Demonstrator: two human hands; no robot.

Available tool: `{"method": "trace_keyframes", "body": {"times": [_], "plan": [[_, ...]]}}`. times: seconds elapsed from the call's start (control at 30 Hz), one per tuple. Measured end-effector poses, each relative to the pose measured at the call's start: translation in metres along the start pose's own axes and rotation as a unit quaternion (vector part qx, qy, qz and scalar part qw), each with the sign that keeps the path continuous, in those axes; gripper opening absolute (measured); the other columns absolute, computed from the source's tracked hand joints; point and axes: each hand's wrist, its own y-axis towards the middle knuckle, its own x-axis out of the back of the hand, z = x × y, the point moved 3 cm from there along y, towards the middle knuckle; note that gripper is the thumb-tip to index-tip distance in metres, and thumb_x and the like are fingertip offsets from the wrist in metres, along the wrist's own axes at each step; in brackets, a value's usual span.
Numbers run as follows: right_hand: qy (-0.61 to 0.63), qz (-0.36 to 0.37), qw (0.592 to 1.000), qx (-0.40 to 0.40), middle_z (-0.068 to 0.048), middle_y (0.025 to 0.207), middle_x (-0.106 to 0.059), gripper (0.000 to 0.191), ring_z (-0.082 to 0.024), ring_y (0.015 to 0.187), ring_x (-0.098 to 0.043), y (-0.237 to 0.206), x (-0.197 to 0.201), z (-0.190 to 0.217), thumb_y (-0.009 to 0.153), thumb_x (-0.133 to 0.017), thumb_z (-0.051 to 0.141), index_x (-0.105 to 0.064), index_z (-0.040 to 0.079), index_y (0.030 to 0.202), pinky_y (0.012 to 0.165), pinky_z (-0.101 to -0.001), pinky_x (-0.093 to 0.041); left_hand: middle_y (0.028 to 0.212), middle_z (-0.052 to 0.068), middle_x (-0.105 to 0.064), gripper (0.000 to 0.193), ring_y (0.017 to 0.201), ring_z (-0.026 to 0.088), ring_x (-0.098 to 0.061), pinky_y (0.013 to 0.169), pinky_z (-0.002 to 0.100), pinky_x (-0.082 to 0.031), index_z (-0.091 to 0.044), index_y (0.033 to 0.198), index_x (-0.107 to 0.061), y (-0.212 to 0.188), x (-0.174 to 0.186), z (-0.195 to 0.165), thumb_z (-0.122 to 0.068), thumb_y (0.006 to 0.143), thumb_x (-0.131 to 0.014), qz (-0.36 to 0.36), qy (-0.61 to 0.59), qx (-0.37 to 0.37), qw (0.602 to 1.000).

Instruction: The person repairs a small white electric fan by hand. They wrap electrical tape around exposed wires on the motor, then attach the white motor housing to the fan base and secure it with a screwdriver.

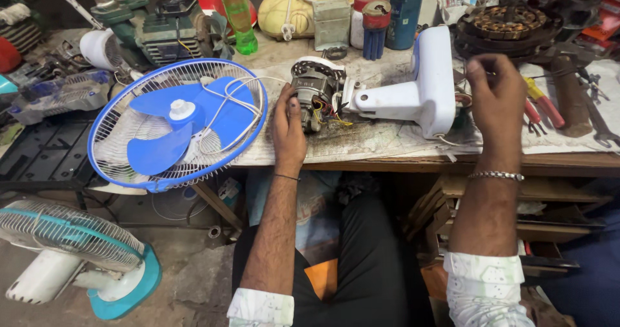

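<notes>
So closest to the camera it's just the person's lap and two rolled-up sleeves, with a teal table fan (77, 256) parked on the floor off to the left, out of the way.

Moving up to the bench edge: the left hand (288, 130) lies flat against the side of the bare fan motor (312, 94), fingers relaxed, not wrapped around it. Looks more like bracing it so it doesn't roll on the paper-covered workbench (387, 143). The motor sits mid-bench with its coloured wires spilling out towards the white fan housing (413, 94), which is lying on its side right beside it, probably tipped over so the innards are reachable.

The right hand (496, 97) is raised above the bench just right of the housing, fingertips pinched together. Can't tell if there's something tiny in there.

The blue fan guard with blades (177, 123) rests half off the bench's left end, cord looped on top. Red-handled pliers (539, 110) wait near the right hand. Further back: bottles, cans, a wound stator (507, 20).
</notes>
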Motion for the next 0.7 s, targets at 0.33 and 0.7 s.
{"method": "trace_keyframes", "body": {"times": [0.33,0.7], "plan": [[-0.229,0.034,0.972,0.025,-0.025,0.133,-0.063,0.084,-0.038,0.118,-0.064,-0.017,-0.028,0.046,0.079,-0.095,0.038,-0.056,-0.003,0.142,0.094,-0.0509,-0.053,0.141,0.018,-0.060,0.051,0.132,0.027,-0.058,0.112,0.038,-0.045,-0.001,0.142,-0.053,0.000,-0.001,-0.003,-0.038,0.108,-0.049,-0.006,0.002,0.066,0.998],[-0.229,0.070,0.968,-0.076,-0.027,0.134,-0.057,0.107,-0.042,0.116,-0.063,-0.019,-0.039,0.044,0.071,-0.096,0.039,-0.040,0.001,0.154,0.094,-0.0529,-0.052,0.145,0.022,-0.057,0.057,0.134,0.028,-0.057,0.113,0.038,-0.044,0.003,0.146,-0.045,0.003,-0.004,-0.012,-0.034,0.105,-0.057,-0.008,0.000,0.080,0.997]]}}
